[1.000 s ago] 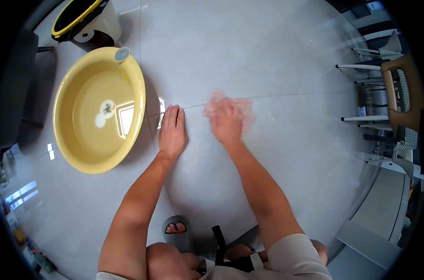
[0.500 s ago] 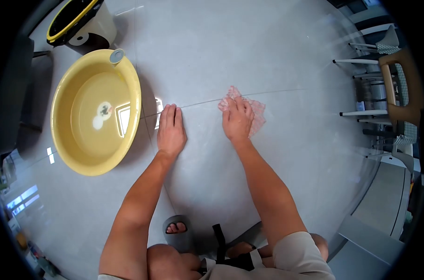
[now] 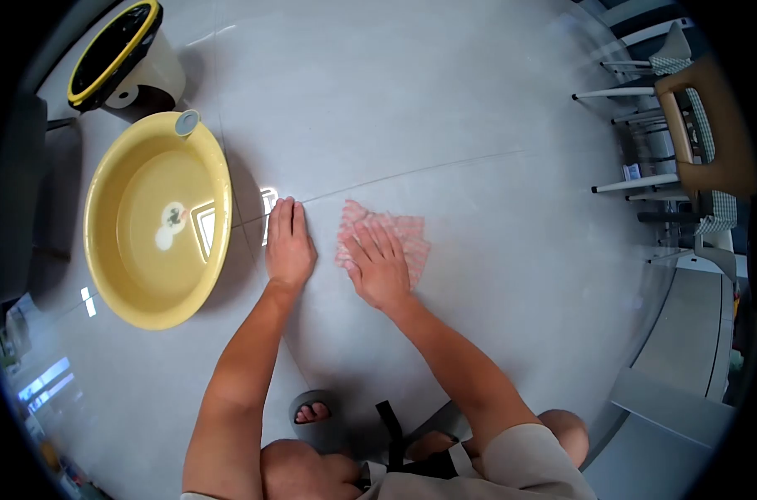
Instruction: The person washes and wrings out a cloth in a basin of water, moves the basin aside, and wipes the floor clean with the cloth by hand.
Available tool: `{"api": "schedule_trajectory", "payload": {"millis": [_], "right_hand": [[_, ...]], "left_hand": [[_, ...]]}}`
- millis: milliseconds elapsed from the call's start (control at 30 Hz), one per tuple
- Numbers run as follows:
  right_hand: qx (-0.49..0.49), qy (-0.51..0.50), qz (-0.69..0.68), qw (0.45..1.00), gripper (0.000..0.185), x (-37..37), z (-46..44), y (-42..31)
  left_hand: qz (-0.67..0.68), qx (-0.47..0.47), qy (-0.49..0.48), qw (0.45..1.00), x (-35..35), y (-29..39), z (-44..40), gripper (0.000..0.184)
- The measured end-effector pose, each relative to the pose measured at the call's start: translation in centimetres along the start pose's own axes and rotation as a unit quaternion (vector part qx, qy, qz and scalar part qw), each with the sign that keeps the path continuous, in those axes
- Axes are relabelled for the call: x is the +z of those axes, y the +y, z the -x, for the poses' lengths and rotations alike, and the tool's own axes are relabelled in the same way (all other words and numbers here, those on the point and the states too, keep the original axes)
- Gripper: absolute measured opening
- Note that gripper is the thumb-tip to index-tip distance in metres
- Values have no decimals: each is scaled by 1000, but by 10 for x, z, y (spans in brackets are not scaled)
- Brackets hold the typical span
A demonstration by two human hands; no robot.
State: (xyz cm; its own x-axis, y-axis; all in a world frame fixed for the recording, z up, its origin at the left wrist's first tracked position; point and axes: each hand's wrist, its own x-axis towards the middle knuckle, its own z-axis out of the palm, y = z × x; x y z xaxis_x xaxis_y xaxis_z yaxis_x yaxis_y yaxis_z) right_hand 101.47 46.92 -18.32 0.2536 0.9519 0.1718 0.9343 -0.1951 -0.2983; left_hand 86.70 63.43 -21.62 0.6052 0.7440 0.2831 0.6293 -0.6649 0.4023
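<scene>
My right hand [image 3: 382, 271] lies flat with fingers spread on a red-and-white patterned cleaning cloth [image 3: 411, 236], pressing it against the floor. The cloth is spread out and a little crumpled, with edges showing around my fingers. To the left, my left hand [image 3: 290, 250] rests palm down on the floor, fingers stretched out and holding nothing. Close beside it stands a yellow basin [image 3: 220, 242] with what looks like clear water in it. A printed picture shows on the basin's bottom, and a round grey tab sits at its rim.
Behind the basin is a bin [image 3: 157, 79] with a yellow rim and black liner. Chairs [image 3: 687, 125] with pale legs stand along the right, above a grey cabinet-like piece [image 3: 679, 333]. Glossy grey tiles [image 3: 412, 100] cover the floor. My sandalled foot [image 3: 313, 410] is below my hands.
My right hand has slid the cloth left and toward me, and its fingers now lie flatter and wider apart. My left hand stays on the floor. The view has shifted slightly.
</scene>
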Motion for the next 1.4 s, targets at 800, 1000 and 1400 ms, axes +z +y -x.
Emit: {"api": "schedule_trajectory", "payload": {"millis": [800,1000,1400], "right_hand": [[39,2,82,996,56,-33,-2,114],[26,-37,16,999,58,-79,133,108],[430,-1,7,903,86,-32,-20,104]], "left_hand": [[11,67,-19,998,-1,38,-18,58],[73,138,-37,987,55,120,-61,50],[7,138,-62,988,67,141,-69,51]]}}
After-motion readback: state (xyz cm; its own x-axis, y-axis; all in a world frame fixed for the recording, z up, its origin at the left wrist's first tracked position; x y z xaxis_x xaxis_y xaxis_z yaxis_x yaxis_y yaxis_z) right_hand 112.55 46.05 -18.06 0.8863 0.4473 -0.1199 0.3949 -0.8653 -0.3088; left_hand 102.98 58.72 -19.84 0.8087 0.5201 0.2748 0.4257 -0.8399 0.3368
